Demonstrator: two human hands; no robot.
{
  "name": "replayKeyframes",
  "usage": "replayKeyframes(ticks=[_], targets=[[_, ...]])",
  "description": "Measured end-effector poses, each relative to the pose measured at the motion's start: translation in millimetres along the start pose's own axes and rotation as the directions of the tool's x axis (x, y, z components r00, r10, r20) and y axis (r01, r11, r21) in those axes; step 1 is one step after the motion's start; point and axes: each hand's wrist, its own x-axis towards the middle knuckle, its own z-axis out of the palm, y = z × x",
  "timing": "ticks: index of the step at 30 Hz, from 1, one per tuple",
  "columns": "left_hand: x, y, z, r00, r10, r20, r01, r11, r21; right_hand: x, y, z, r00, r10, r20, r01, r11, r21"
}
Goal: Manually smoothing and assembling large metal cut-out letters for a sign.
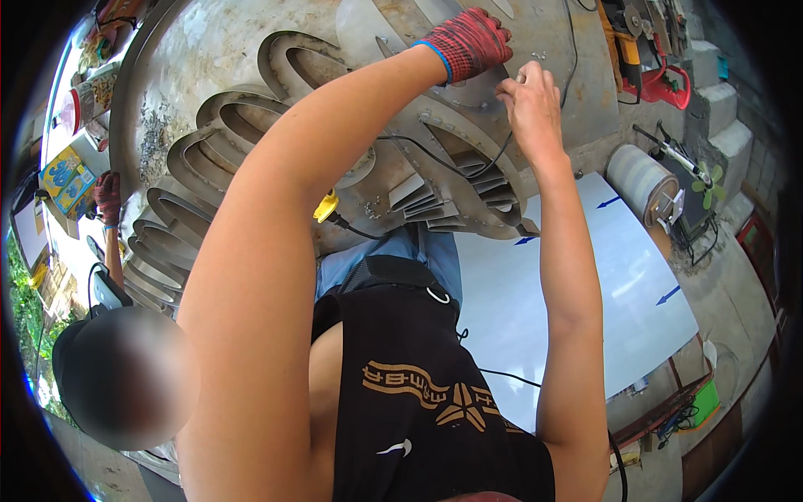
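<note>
My left hand (470, 43), in a red and black knit glove with a blue cuff, reaches over the far part of a grey metal sheet (544, 33). Its fingers are curled; anything in them is hidden. Just right of it is my bare right hand (534, 107), its fingertips drawn together in a pinch, and I cannot make out what they hold. Beneath both hands lies a shaped metal piece (468, 92) edged with upright strips. Small metal bits (539, 56) lie beyond my right hand. A black cable (443, 163) runs across the metalwork near my right wrist.
Curved metal strips (226, 109) stand on edge along the left. Folded metal pieces (427, 201) and a yellow object (326, 205) with a cord lie near my waist. A white sheet (577, 293) and a cylinder (642, 184) are at right. A co-worker's gloved hand (107, 197) is at left.
</note>
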Motion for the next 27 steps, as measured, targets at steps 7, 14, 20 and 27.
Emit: replayKeyframes(ticks=[7, 14, 20, 27], targets=[[-1, -7, -10, 1.000, 0.010, -0.008, -0.010, 0.999, -0.038, 8, 4, -22, 0.978, 0.091, -0.185, -0.048, 0.973, 0.226], [-3, -5, 2, 0.991, -0.023, -0.131, 0.009, 0.994, -0.105, 71, -11, -84, 0.906, 0.231, -0.353, -0.040, 0.881, 0.472], [-6, -5, -4, 0.994, -0.035, -0.108, 0.022, 0.993, -0.116, 168, -54, -98, 0.941, 0.193, -0.276, 0.045, 0.739, 0.672], [9, 3, 22, 0.983, -0.102, -0.154, 0.070, 0.978, -0.197, 271, -57, -39, 0.801, 0.551, 0.234, -0.399, 0.200, 0.895]])
